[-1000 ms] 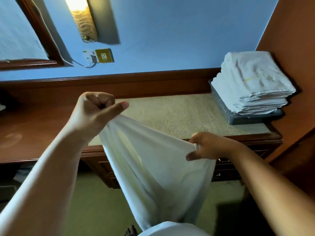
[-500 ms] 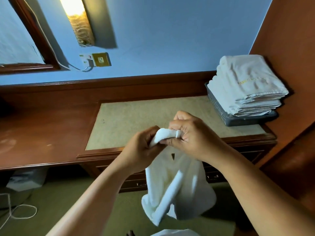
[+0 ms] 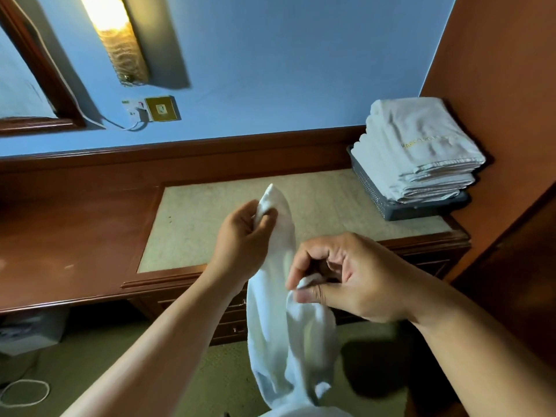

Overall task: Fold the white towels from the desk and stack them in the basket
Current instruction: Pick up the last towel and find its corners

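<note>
A white towel hangs in the air in front of the wooden desk. My left hand pinches the towel's top end, which pokes up above my fingers. Lower and to the right, my right hand pinches another corner of the same towel between thumb and fingers. The rest of the cloth droops toward the floor. At the desk's right end a grey basket holds a stack of folded white towels that rises well above its rim.
The desk has a beige inset top and drawers below. A brown wall panel stands right of the basket. A socket with a plugged cable and a lit wall lamp are on the blue wall. A white cord lies on the floor.
One second ago both hands held the towel spread wide; they came together, and now the right hand has dropped lower while the left keeps the top end raised.
</note>
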The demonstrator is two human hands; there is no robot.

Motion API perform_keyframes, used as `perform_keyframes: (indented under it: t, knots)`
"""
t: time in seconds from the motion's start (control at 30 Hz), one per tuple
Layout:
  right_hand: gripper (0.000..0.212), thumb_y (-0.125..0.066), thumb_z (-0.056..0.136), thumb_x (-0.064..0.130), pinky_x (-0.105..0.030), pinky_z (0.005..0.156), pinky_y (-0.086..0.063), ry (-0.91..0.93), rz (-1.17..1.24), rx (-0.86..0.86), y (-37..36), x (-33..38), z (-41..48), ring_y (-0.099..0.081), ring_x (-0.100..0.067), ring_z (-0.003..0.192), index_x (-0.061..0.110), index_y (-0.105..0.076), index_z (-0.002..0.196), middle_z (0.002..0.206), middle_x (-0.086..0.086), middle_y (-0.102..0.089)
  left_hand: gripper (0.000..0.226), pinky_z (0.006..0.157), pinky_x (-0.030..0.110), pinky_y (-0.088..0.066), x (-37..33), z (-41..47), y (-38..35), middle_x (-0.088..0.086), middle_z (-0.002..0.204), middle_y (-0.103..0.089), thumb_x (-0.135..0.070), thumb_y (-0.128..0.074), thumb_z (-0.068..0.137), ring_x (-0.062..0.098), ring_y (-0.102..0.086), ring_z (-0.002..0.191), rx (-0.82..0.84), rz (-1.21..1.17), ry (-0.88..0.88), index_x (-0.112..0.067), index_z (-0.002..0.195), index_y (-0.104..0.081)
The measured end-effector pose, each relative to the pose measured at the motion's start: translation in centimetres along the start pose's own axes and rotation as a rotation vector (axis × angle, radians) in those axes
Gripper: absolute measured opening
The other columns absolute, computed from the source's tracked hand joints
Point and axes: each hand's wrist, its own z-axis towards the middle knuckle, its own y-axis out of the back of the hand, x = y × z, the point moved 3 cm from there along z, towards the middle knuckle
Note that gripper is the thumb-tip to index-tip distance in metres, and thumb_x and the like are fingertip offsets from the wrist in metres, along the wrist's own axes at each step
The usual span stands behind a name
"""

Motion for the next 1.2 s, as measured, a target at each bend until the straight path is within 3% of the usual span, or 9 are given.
perform_keyframes:
  t: [0.13,0.23,0.33,0.4,0.43,0.5,0.77,1.07,1.2]
  knots:
    - [0.019,-0.089,0.071,0.021,-0.022,0.071,-0.055,0.060,-0.053,-0.403,2.2,0.0,1.1,-0.071,-0.008,0.077,0.029,-0.074,0.080,0.081,0.011,-0.075,0.025,0.056,0.052,-0.047,-1.0,-1.5,-0.7,0.026,0.079,-0.062,-0.030,-0.058,0.099,0.045,-0.056,0.067,0.135,0.021,-0.166,-0.006,0.094,-0.063]
    - [0.018,-0.088,0.069,0.033,-0.029,0.075,-0.056,0.077,-0.109,-0.598,4.2,-1.1,1.9,-0.070,-0.010,0.085,0.033,-0.071,0.077,0.086,0.012,-0.073,0.020,0.061,0.051,-0.051,-1.7,-2.5,-0.9,0.013,0.083,-0.069,-0.030,-0.055,0.098,0.039,-0.063,0.075,0.247,0.075,-0.241,-0.017,0.102,-0.069]
    - [0.021,-0.083,0.068,0.040,-0.039,0.086,-0.058,0.049,-0.097,-0.470,4.9,-2.0,2.4,-0.067,-0.010,0.106,0.026,-0.071,0.079,0.107,0.012,-0.072,0.019,0.065,0.050,-0.056,-1.7,-2.3,-0.5,0.002,0.089,-0.071,-0.031,-0.055,0.098,0.027,-0.068,0.079,0.310,0.232,-0.287,-0.023,0.105,-0.071]
    - [0.022,-0.083,0.069,0.034,-0.052,0.086,-0.058,0.023,-0.015,-0.370,4.7,-2.5,2.6,-0.070,-0.014,0.106,0.020,-0.069,0.080,0.107,0.006,-0.075,0.013,0.064,0.033,-0.054,-2.1,-2.2,0.0,-0.007,0.090,-0.063,-0.024,-0.060,0.096,0.007,-0.061,0.080,0.286,0.338,-0.377,-0.021,0.097,-0.073]
    - [0.022,-0.084,0.069,0.031,-0.056,0.084,-0.058,0.023,0.013,-0.337,4.7,-2.7,2.7,-0.071,-0.017,0.103,0.020,-0.068,0.079,0.104,0.004,-0.076,0.010,0.061,0.021,-0.048,-2.4,-2.3,0.1,-0.009,0.088,-0.057,-0.019,-0.063,0.095,0.003,-0.056,0.078,0.273,0.376,-0.415,-0.020,0.093,-0.072]
    - [0.020,-0.085,0.072,0.032,-0.057,0.076,-0.056,0.064,-0.027,-0.317,4.6,-2.6,3.0,-0.071,-0.019,0.096,0.026,-0.068,0.079,0.099,0.004,-0.076,0.012,0.057,0.012,-0.038,-2.9,-2.5,0.2,-0.010,0.084,-0.053,-0.011,-0.067,0.094,0.002,-0.053,0.074,0.281,0.433,-0.423,-0.020,0.090,-0.074]
    - [0.019,-0.085,0.071,0.032,-0.044,0.077,-0.058,0.062,0.012,-0.268,3.9,-2.9,4.0,-0.071,-0.021,0.088,0.036,-0.067,0.075,0.093,0.002,-0.075,0.014,0.061,0.028,-0.052,-1.8,-2.6,0.8,-0.009,0.083,-0.065,-0.012,-0.074,0.088,0.009,-0.063,0.076,0.173,0.360,-0.303,-0.024,0.092,-0.081]
    - [0.020,-0.082,0.069,0.019,-0.027,0.079,-0.056,0.038,0.132,-0.235,3.8,-4.1,4.3,-0.072,-0.015,0.100,0.017,-0.063,0.076,0.100,-0.001,-0.076,0.006,0.059,0.031,-0.050,-1.8,-2.5,0.7,-0.010,0.078,-0.065,-0.019,-0.078,0.085,0.013,-0.062,0.070,0.093,0.280,-0.300,-0.025,0.086,-0.078]
    - [0.020,-0.082,0.070,0.020,-0.028,0.082,-0.055,0.045,0.110,-0.239,3.9,-4.4,4.2,-0.071,-0.013,0.103,0.022,-0.063,0.078,0.103,0.000,-0.076,0.005,0.060,0.035,-0.050,-1.8,-2.4,0.7,-0.006,0.078,-0.065,-0.022,-0.078,0.085,0.017,-0.060,0.070,0.064,0.238,-0.292,-0.022,0.090,-0.079]
